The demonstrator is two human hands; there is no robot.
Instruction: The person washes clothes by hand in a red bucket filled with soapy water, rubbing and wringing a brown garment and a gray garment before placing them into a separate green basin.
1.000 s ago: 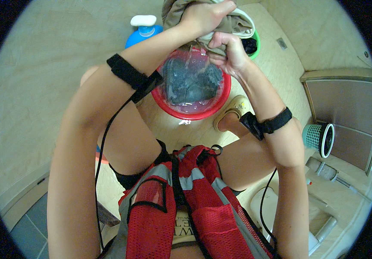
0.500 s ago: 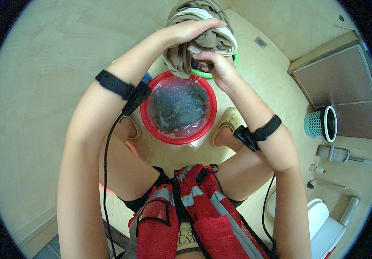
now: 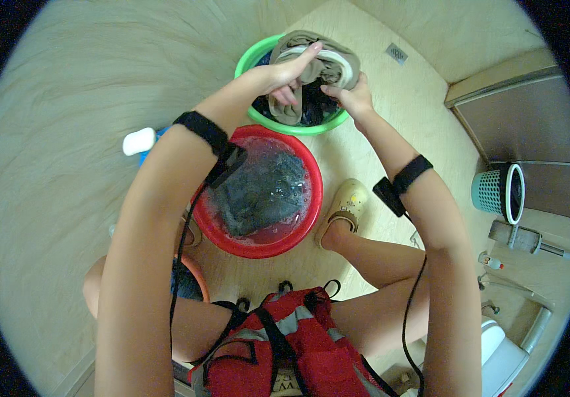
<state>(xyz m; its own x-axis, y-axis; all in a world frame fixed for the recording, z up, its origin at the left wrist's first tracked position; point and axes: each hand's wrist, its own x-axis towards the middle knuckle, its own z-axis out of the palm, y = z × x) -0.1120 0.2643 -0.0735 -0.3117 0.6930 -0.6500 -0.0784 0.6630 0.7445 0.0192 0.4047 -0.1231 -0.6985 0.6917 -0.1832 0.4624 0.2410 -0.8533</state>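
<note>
Gripping a bunched olive-grey garment (image 3: 318,63) with both hands — left hand (image 3: 284,76) has fingers closed over the near-left folds with one finger stretched out across the top, right hand (image 3: 350,98) pinches the cloth's right edge. Garment has a pale waistband showing and hangs directly above the green basin (image 3: 253,61) at the far side of the floor; a strip of it dangles down inside the basin, where darker clothing lies.

Nearer, touching or just beside the green rim, sits a red basin (image 3: 305,218) with sudsy water and a dark soaked garment (image 3: 258,198) in it. Left forearm crosses over its left rim.

Both wrists carry black bands (image 3: 200,129), each with a cable running back toward the body. A white soap bar (image 3: 138,141) lies on something blue to the left of the red basin. Right foot in a cream clog (image 3: 346,206) rests just right of the red basin.

Far right — teal mesh basket (image 3: 496,192) lying on its side against a brown door (image 3: 529,126). Red vest (image 3: 298,344) at near edge.
</note>
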